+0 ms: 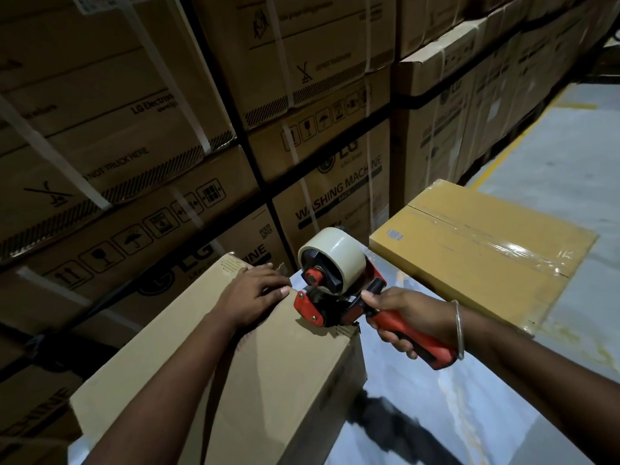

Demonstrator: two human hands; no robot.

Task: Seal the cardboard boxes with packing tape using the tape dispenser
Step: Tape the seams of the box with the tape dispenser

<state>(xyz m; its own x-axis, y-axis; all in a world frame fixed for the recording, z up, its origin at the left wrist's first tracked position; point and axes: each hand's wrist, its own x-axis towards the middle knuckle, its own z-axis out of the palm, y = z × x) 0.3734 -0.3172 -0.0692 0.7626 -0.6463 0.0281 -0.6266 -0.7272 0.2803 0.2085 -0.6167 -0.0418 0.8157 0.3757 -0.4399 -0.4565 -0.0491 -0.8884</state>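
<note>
A plain brown cardboard box stands in front of me on a pale surface. My left hand lies flat on its top near the far right corner, fingers spread and pressing down. My right hand grips the red handle of a red and black tape dispenser that carries a roll of beige tape. The dispenser's front end touches the box top at its right edge, just right of my left fingertips.
A second, yellower box sealed with glossy clear tape lies to the right. Tall stacks of strapped appliance cartons form a wall at left and behind. A grey floor with a yellow line opens at the far right.
</note>
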